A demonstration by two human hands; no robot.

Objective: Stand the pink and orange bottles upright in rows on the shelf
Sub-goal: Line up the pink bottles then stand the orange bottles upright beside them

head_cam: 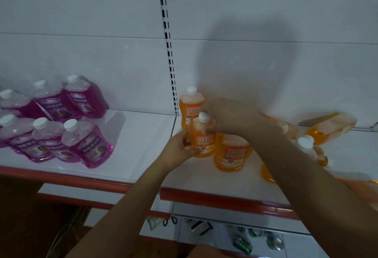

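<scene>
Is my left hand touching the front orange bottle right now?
Touching. The head view shows the left hand with fingers wrapped around the lower side of the front orange bottle.

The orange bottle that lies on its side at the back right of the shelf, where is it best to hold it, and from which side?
Probably grip the lying orange bottle across its wide body, coming from above and in front. It lies flat against the back wall, so the rear is blocked; its cap end seems to point left, hidden behind the right hand.
</scene>
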